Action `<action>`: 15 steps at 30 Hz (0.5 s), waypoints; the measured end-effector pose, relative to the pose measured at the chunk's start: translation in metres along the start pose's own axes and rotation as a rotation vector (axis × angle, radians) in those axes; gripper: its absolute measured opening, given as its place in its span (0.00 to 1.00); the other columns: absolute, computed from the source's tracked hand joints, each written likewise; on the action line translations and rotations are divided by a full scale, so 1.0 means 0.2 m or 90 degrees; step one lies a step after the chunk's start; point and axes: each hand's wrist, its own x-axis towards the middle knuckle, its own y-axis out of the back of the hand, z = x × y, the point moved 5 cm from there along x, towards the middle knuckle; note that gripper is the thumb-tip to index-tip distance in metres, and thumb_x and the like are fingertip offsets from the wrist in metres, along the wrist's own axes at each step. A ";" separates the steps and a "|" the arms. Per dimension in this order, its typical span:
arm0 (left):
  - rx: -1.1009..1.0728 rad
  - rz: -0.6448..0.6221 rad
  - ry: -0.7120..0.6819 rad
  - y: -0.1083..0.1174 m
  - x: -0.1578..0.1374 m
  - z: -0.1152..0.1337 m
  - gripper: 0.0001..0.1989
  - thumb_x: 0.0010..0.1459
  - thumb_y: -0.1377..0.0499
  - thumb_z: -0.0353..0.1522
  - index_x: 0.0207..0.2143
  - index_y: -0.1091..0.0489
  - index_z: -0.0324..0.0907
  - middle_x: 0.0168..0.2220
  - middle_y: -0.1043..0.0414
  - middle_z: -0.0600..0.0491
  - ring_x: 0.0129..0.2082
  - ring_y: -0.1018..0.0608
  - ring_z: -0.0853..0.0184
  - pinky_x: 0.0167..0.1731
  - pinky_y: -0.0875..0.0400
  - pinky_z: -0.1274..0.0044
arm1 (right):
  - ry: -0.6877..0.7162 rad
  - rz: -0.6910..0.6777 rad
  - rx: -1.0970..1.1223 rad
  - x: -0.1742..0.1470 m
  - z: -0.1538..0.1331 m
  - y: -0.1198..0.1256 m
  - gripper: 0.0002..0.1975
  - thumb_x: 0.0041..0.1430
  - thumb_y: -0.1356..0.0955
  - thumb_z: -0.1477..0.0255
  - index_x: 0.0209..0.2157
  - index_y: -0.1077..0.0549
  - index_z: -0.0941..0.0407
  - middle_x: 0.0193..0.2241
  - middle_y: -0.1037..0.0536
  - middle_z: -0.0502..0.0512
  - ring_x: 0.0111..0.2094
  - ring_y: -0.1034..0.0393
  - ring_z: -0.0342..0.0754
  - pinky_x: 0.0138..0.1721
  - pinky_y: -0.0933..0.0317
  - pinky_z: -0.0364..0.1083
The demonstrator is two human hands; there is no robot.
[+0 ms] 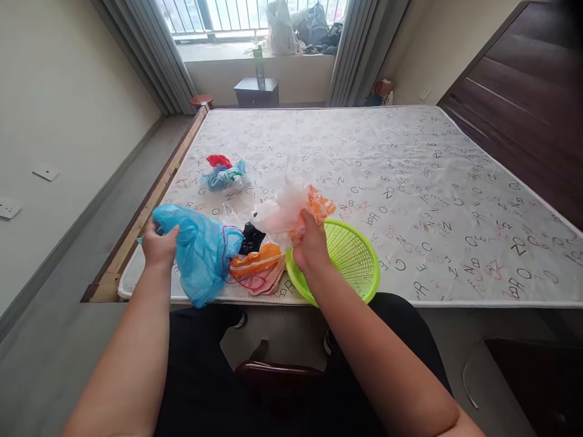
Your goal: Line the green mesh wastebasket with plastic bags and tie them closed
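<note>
My left hand (160, 244) grips the closed end of a blue plastic bag (198, 246), which lies at the mattress's front edge. In my right hand (312, 243) is a bunch of plastic bags (294, 209), white with an orange patterned one. A green plastic basket (374, 273) sits just under and beside that hand. Between the hands, a black plastic bag (252, 238) and an orange and pink cloth-like bag (259, 267) with a thin red cord lie against the blue bag's right side.
Farther back on the lettered mattress (387, 158) lies a small heap of red, blue and white bags (225, 173). A wooden bed rail (150, 212) runs along the left. Past the far edge stand a nightstand (256, 92) with a green bottle (259, 65) and a red stool (201, 100).
</note>
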 end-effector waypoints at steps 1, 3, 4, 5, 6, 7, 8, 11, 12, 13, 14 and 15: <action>-0.007 -0.006 0.020 -0.02 0.00 -0.02 0.36 0.58 0.32 0.32 0.66 0.37 0.34 0.61 0.27 0.42 0.54 0.23 0.59 0.56 0.29 0.69 | -0.015 -0.002 -0.007 0.00 0.01 0.00 0.28 0.56 0.26 0.67 0.59 0.31 0.51 0.57 0.21 0.55 0.54 0.24 0.50 0.54 0.27 0.52; 0.008 0.038 0.045 -0.03 -0.02 -0.02 0.44 0.56 0.29 0.32 0.70 0.44 0.31 0.67 0.35 0.36 0.64 0.29 0.54 0.64 0.36 0.64 | -0.043 -0.001 -0.023 -0.01 0.04 0.00 0.28 0.56 0.26 0.68 0.58 0.31 0.52 0.54 0.20 0.55 0.52 0.22 0.50 0.53 0.26 0.52; 0.021 0.086 0.035 -0.02 -0.03 0.01 0.47 0.55 0.29 0.32 0.71 0.47 0.28 0.69 0.40 0.33 0.68 0.35 0.52 0.68 0.42 0.62 | -0.055 -0.001 -0.031 -0.02 0.06 0.00 0.27 0.55 0.26 0.69 0.57 0.30 0.52 0.53 0.19 0.54 0.51 0.22 0.49 0.52 0.26 0.52; 0.026 0.137 0.009 0.00 -0.06 0.05 0.47 0.55 0.29 0.31 0.70 0.48 0.27 0.70 0.44 0.31 0.71 0.39 0.52 0.71 0.48 0.62 | -0.064 -0.003 -0.040 -0.02 0.07 0.00 0.27 0.55 0.27 0.69 0.57 0.30 0.52 0.53 0.19 0.54 0.50 0.21 0.49 0.52 0.26 0.52; 0.019 0.179 -0.031 0.01 -0.09 0.10 0.44 0.56 0.31 0.31 0.70 0.46 0.26 0.71 0.45 0.32 0.72 0.41 0.53 0.72 0.51 0.62 | -0.070 -0.009 -0.049 -0.03 0.08 0.00 0.27 0.55 0.27 0.70 0.56 0.30 0.52 0.52 0.19 0.55 0.50 0.21 0.49 0.52 0.26 0.52; -0.006 0.207 -0.074 0.02 -0.13 0.16 0.40 0.58 0.33 0.30 0.68 0.44 0.27 0.70 0.43 0.33 0.71 0.40 0.54 0.71 0.49 0.63 | -0.073 -0.015 -0.059 -0.03 0.10 0.00 0.27 0.55 0.27 0.70 0.56 0.31 0.52 0.53 0.19 0.55 0.51 0.21 0.49 0.52 0.26 0.52; -0.048 0.216 -0.120 0.02 -0.18 0.22 0.35 0.60 0.35 0.31 0.67 0.41 0.31 0.68 0.40 0.36 0.69 0.37 0.57 0.70 0.45 0.64 | -0.076 -0.022 -0.070 -0.04 0.12 0.00 0.26 0.55 0.27 0.70 0.56 0.31 0.53 0.53 0.19 0.56 0.51 0.22 0.50 0.53 0.26 0.53; -0.276 -0.020 -0.178 -0.10 -0.35 0.38 0.27 0.65 0.41 0.41 0.63 0.36 0.41 0.63 0.32 0.41 0.60 0.26 0.58 0.59 0.29 0.66 | -0.066 -0.041 -0.111 -0.08 0.18 -0.01 0.26 0.56 0.27 0.68 0.56 0.31 0.53 0.55 0.20 0.57 0.54 0.23 0.50 0.55 0.27 0.53; -0.340 -0.158 -0.166 -0.17 -0.43 0.42 0.30 0.64 0.41 0.45 0.65 0.38 0.44 0.65 0.33 0.42 0.61 0.25 0.56 0.56 0.27 0.66 | -0.060 -0.054 -0.132 -0.10 0.21 0.00 0.26 0.57 0.27 0.67 0.57 0.32 0.53 0.56 0.21 0.58 0.55 0.23 0.51 0.56 0.28 0.53; -0.386 -0.287 -0.139 -0.24 -0.51 0.45 0.34 0.63 0.41 0.49 0.67 0.39 0.48 0.66 0.34 0.42 0.61 0.25 0.53 0.55 0.26 0.65 | -0.058 -0.074 -0.160 -0.12 0.24 0.00 0.27 0.58 0.28 0.66 0.58 0.33 0.52 0.56 0.21 0.58 0.55 0.23 0.51 0.56 0.27 0.53; -0.410 -0.399 -0.116 -0.30 -0.59 0.48 0.38 0.60 0.38 0.51 0.68 0.39 0.48 0.65 0.32 0.42 0.63 0.26 0.49 0.56 0.26 0.62 | -0.061 -0.101 -0.199 -0.14 0.27 0.00 0.28 0.59 0.28 0.64 0.59 0.34 0.52 0.56 0.21 0.58 0.55 0.23 0.52 0.55 0.27 0.54; -0.409 -0.481 -0.098 -0.35 -0.66 0.49 0.41 0.54 0.33 0.51 0.66 0.36 0.46 0.63 0.29 0.41 0.63 0.27 0.46 0.57 0.27 0.60 | -0.061 -0.134 -0.252 -0.17 0.30 0.00 0.28 0.60 0.29 0.62 0.60 0.34 0.52 0.55 0.21 0.59 0.54 0.23 0.53 0.54 0.27 0.54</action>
